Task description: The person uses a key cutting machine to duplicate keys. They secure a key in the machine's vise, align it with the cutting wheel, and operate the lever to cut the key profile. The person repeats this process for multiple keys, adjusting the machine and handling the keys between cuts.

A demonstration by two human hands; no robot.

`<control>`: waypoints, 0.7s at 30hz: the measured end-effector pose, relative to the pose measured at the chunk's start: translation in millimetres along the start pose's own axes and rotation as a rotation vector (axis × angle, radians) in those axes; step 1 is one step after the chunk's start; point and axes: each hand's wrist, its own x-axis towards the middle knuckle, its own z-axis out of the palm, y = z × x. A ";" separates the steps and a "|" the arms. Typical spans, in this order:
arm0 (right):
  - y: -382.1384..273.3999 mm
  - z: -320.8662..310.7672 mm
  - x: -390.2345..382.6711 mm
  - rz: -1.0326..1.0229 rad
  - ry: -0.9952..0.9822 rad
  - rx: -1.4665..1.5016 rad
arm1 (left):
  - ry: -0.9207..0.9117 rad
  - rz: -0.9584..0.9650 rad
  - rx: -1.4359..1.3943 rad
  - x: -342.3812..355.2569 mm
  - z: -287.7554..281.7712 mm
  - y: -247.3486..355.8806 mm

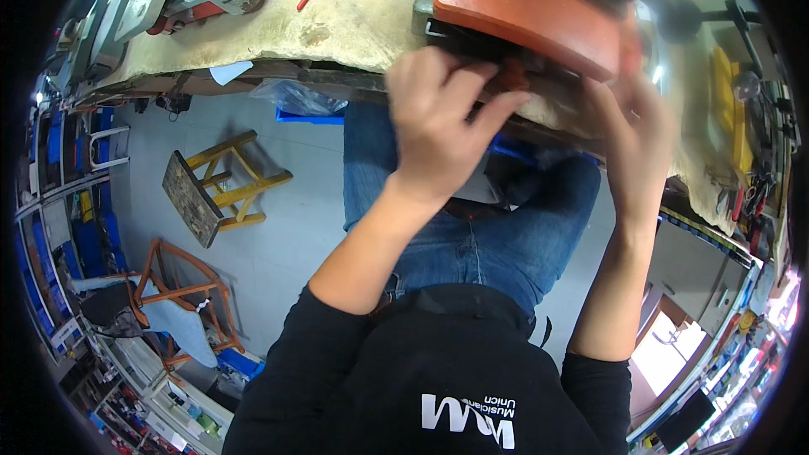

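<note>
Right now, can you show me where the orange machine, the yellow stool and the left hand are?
orange machine (527, 13), head view, on its flat orange top.
yellow stool (226, 190), head view, on a yellow leg rail beside the dark seat.
left hand (442, 122), head view, on the back of the hand.

The person wears a black top (438, 379) with pushed-up sleeves, white chest lettering, and blue jeans (472, 244).

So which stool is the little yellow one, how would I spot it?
Look at the grey floor left of the person's blue-jeaned knees. The yellow wooden stool lies tipped there, its dark seat facing left. Unlike the orange-framed chair below it, its legs are yellow.
</note>
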 end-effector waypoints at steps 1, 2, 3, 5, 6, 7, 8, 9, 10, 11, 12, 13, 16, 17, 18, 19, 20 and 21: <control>6.1 -0.9 -2.8 -0.063 0.036 -0.036 | 0.057 0.025 0.053 1.9 -13.0 -8.3; 5.8 0.4 -7.0 -0.091 0.072 -0.028 | 0.069 -0.045 0.104 10.5 -26.8 -14.2; 1.5 2.0 -13.6 -0.117 0.101 -0.020 | 0.124 -0.124 0.103 20.4 -36.2 -25.3; -8.8 9.8 -30.7 -0.093 0.077 0.069 | -0.001 -0.168 -0.048 34.6 -46.1 -52.5; -12.7 16.7 -37.4 -0.054 -0.009 0.096 | -0.094 -0.254 -0.209 43.3 -46.9 -54.6; -22.2 22.3 -39.1 0.079 -0.101 0.157 | -0.177 -0.186 -0.201 52.6 -46.3 -60.2; -27.5 28.1 -37.0 0.202 -0.191 0.297 | -0.257 -0.117 -0.187 60.0 -48.3 -67.2; -30.5 29.9 -32.6 0.273 -0.212 0.344 | -0.271 -0.105 -0.228 65.0 -43.8 -74.1; -32.7 30.4 -27.9 0.345 -0.230 0.394 | -0.292 0.012 -0.117 73.1 -46.5 -81.3; -32.1 31.1 -25.8 0.368 -0.258 0.387 | -0.281 0.087 -0.109 79.1 -46.5 -86.8; -32.5 30.1 -23.1 0.393 -0.284 0.381 | -0.267 0.164 -0.103 87.0 -46.9 -91.6; -28.4 31.1 -23.3 0.405 -0.275 0.389 | -0.377 0.196 -0.196 95.1 -47.3 -98.1; -39.3 34.3 -22.5 0.405 -0.206 0.433 | -0.658 0.252 -0.223 105.4 -39.4 -100.5; -39.4 37.7 -22.9 0.414 -0.197 0.367 | -0.663 0.226 -0.305 103.0 -36.9 -96.1; -35.2 44.5 -27.0 0.272 -0.104 0.207 | -0.671 0.249 -0.281 104.2 -34.2 -95.5; -28.8 52.8 -32.4 0.131 -0.016 0.044 | -0.677 0.272 -0.257 105.9 -32.0 -95.7; -25.3 59.3 -33.9 -0.017 0.062 -0.121 | -0.676 0.289 -0.226 106.8 -30.7 -96.7; -25.5 62.3 -32.4 -0.010 0.109 -0.182 | -0.662 0.260 -0.259 102.1 -26.9 -98.0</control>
